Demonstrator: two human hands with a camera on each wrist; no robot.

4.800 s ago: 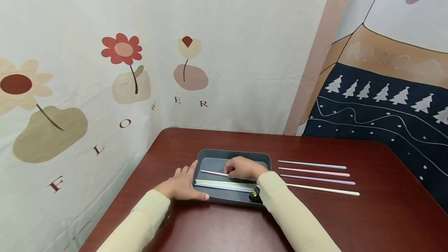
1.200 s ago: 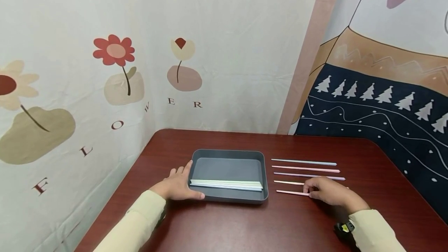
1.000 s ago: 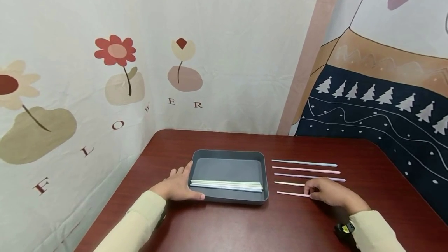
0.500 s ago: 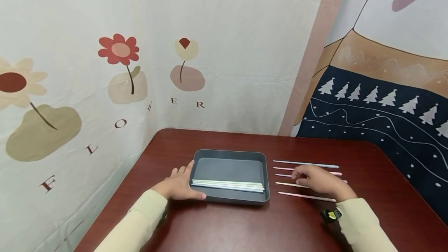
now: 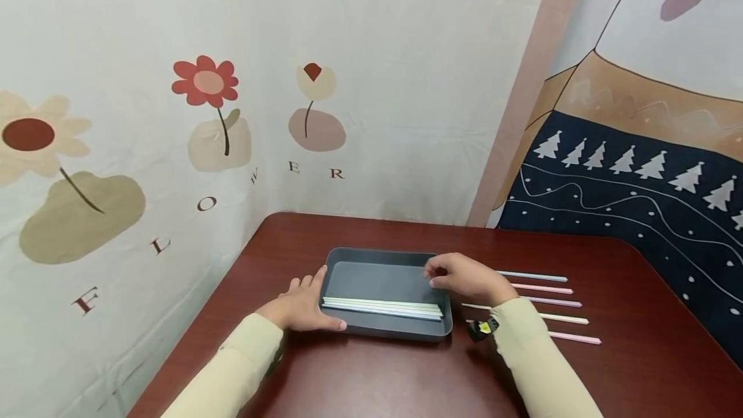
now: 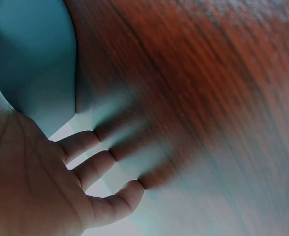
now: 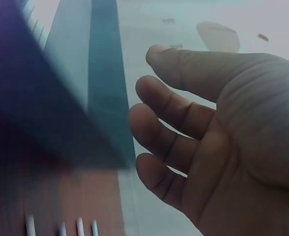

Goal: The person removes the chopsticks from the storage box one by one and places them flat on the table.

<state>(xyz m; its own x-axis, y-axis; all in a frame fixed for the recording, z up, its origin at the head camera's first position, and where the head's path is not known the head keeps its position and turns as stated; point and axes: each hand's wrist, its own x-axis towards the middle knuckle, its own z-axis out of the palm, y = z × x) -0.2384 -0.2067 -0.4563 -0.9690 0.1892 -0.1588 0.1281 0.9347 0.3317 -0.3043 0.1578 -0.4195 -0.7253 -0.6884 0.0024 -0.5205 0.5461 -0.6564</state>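
Note:
My left hand [image 5: 300, 307] lies at the left end of a dark grey tray [image 5: 371, 279], fingers spread along its side and thumb by the front wall. Inside the tray, pale green, white and light blue chopsticks [image 5: 380, 308] lie together near the front. My right hand [image 5: 469, 276] hovers over the tray's right end, fingers loosely bent; the right wrist view shows its thumb [image 7: 193, 71] apart from the fingers and nothing held. Right of the tray, a row of separate chopsticks lies on the table: blue [image 5: 536, 276], pink [image 5: 548, 289], purple [image 5: 557, 302], cream [image 5: 565, 318] and light pink [image 5: 577, 338], partly hidden by the right arm.
The reddish-brown table [image 5: 371, 379] extends around the tray. A cloth with printed flowers [image 5: 406, 115] hangs behind and on the left, and a dark blue tree-patterned one [image 5: 627, 199] on the right. A small black device [image 5: 483, 329] sits on my right wrist.
My right hand held a purple-looking chopstick over the tray earlier, then pinched the light pink one at the row's front. It has let go and moved left to the tray. The left hand stays put.

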